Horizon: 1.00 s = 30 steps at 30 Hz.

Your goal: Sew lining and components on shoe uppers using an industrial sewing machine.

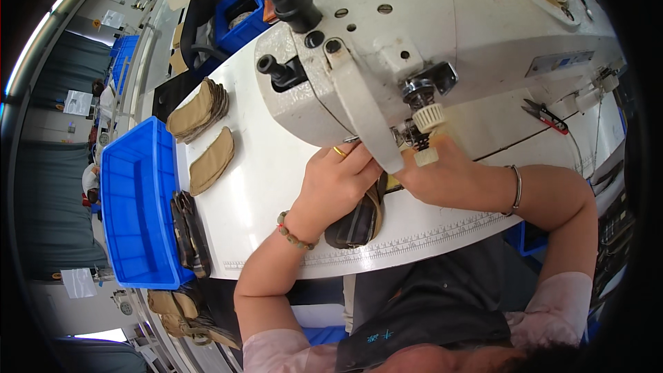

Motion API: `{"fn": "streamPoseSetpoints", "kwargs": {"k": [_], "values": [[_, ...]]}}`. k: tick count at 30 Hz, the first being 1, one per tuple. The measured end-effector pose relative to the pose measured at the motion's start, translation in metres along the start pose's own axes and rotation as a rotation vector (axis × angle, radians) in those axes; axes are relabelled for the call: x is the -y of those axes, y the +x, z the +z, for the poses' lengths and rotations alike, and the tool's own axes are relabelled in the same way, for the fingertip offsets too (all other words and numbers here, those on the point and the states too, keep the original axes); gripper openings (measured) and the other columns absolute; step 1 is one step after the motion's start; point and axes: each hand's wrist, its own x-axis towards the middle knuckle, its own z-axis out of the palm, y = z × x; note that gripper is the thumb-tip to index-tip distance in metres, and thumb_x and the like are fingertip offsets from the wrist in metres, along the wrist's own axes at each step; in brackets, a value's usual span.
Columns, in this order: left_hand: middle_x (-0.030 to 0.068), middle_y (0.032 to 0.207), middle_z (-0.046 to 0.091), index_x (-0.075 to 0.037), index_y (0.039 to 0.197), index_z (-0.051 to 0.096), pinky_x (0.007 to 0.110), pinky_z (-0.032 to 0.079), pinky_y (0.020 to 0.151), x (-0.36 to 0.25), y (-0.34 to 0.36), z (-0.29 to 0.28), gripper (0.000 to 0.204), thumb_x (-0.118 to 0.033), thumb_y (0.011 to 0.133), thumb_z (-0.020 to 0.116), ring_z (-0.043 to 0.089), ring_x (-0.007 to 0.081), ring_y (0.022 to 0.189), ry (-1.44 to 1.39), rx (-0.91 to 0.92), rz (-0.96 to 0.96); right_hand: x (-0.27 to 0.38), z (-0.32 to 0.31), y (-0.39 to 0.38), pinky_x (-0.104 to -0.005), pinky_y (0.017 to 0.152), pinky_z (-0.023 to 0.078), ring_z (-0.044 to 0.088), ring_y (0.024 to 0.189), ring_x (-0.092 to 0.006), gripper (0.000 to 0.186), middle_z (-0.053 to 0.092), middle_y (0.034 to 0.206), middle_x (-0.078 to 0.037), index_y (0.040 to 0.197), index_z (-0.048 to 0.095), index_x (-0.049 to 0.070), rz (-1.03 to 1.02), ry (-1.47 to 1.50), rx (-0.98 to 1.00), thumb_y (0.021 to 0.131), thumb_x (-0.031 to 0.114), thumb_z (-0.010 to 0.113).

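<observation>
A white sewing machine (414, 34) stands over the worktable, its pale lever hanging in front of the needle area. Under my hands lies a curved cloth piece (356, 224), dark checked on one face with a tan edge. My left hand (336, 183), with a ring and a beaded bracelet, bends its fingers over the cloth's upper end, the tips hidden by the machine head. Close by on the right, my right hand (438, 174) reaches in beside the needle area. The lever and knobs hide its fingers, and its grip does not show.
At the table's left, a stack of tan cloth pieces (198, 110) lies above a single tan piece (213, 160). Dark folded pieces (190, 233) rest beside a blue bin (138, 207). Red-handled snips (545, 117) lie right of the machine. A printed ruler (414, 238) follows the front edge.
</observation>
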Motion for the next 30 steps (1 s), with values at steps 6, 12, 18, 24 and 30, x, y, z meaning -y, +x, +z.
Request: {"fn": "streamPoseSetpoints", "kwargs": {"k": [6,12,18,24,30], "values": [[0.0032,0.089,0.068,-0.014,0.099,0.076,0.035,0.053,0.064,0.009,-0.005,0.009,0.025,-0.006,0.076,0.074,0.066,0.0232,0.075,-0.172,0.093,-0.177,0.006,-0.004,0.006,-0.0388,0.048,0.051,0.062,0.051,-0.0274,0.011,0.056,0.054,-0.012,0.076,0.070,0.004,0.046,-0.036,-0.111,0.067,0.009,0.066],[0.0034,0.082,0.067,-0.014,0.098,0.076,0.037,0.052,0.060,0.010,-0.006,0.004,0.017,-0.006,0.084,0.070,0.065,0.0258,0.067,-0.188,0.222,-0.252,0.004,-0.007,0.004,-0.0392,0.046,0.048,0.060,0.048,-0.0273,0.004,0.053,0.051,-0.012,0.065,0.063,0.005,0.049,0.065,0.022,0.065,0.008,0.066],[0.0062,0.087,0.069,-0.008,0.099,0.076,0.036,0.053,0.063,0.002,0.000,-0.001,0.018,-0.003,0.082,0.071,0.067,0.0268,0.071,-0.320,0.192,-0.287,0.005,-0.006,0.003,-0.0386,0.045,0.047,0.060,0.047,-0.0260,0.008,0.053,0.049,-0.012,0.059,0.060,0.007,0.053,0.033,0.004,0.064,0.009,0.067],[0.0081,0.087,0.069,-0.006,0.102,0.075,0.036,0.053,0.064,-0.002,0.003,-0.001,0.021,-0.003,0.081,0.072,0.067,0.0269,0.071,-0.336,0.146,-0.262,0.005,-0.005,0.002,-0.0386,0.045,0.047,0.061,0.047,-0.0260,0.011,0.053,0.049,-0.011,0.057,0.060,0.008,0.069,-0.005,0.030,0.065,0.011,0.067],[0.0079,0.083,0.067,-0.005,0.101,0.076,0.036,0.050,0.063,-0.004,0.006,0.000,0.019,-0.003,0.082,0.072,0.064,0.0265,0.071,-0.309,0.184,-0.365,0.001,-0.004,0.004,-0.0395,0.047,0.049,0.064,0.053,-0.0275,0.009,0.059,0.056,-0.012,0.062,0.064,0.007,0.121,0.002,0.006,0.067,0.013,0.067]]}}
